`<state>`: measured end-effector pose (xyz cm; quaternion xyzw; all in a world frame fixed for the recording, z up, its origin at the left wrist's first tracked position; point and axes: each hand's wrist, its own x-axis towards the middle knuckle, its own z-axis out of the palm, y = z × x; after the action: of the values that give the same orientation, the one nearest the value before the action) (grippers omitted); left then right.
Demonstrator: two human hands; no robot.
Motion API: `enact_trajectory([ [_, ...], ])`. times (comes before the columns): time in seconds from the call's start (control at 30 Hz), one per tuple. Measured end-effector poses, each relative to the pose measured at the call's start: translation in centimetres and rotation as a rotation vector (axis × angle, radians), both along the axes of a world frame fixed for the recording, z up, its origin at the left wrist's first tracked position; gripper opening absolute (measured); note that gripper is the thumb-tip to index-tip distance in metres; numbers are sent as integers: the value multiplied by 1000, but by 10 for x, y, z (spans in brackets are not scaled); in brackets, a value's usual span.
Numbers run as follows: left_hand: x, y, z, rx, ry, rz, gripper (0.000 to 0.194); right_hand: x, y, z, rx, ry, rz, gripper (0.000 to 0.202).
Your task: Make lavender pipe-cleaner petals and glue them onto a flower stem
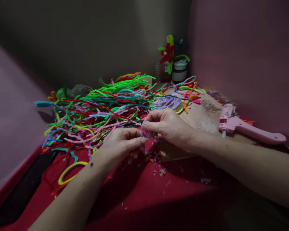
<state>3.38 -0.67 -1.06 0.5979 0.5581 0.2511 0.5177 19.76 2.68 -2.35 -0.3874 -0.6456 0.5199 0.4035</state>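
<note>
Between my two hands is a short lavender pipe cleaner (146, 129), bent into a small loop. My left hand (124, 142) pinches its lower end with thumb and fingers. From above, my right hand (167, 125) grips the upper part, its fingertips close to the left ones. Part of the loop is hidden behind my fingers. Just beyond the hands lies a big heap of pipe cleaners (106, 110) in green, red, pink, yellow and other colours. Several bent lavender pieces (167, 102) rest past my right hand.
A pink glue gun (252, 128) lies at the right on a tan board (195, 112). Yellow scissor-like handles (73, 171) sit beside my left forearm. Fuzz scraps dot the red cloth (135, 192). At the back stand a lidded cup (179, 70) and a red pipe-cleaner flower (167, 54).
</note>
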Motion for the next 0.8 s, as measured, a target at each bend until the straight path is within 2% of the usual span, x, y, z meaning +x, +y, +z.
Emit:
enact_trajectory([
  [0.13, -3, 0, 3, -8, -107, 58, 17, 1, 2, -1, -3, 37, -26, 9],
  [0.3, 1, -6, 4, 251, -210, 217, 12, 0, 1, -2, -53, 70, -36, 10],
  [0.4, 5, -9, 3, 367, -125, 238, 9, -1, 0, -3, -61, 73, -29, 8],
  [0.57, 9, -14, -1, 529, 54, 193, 9, -2, -1, -3, -50, 50, -49, 9],
  [0.7, 11, -15, -7, 691, 246, 151, 8, -2, 0, -4, -114, 103, -22, 10],
  [0.8, 12, -14, -7, 599, 234, 106, 10, -3, 0, -5, -172, 185, -6, 10],
])
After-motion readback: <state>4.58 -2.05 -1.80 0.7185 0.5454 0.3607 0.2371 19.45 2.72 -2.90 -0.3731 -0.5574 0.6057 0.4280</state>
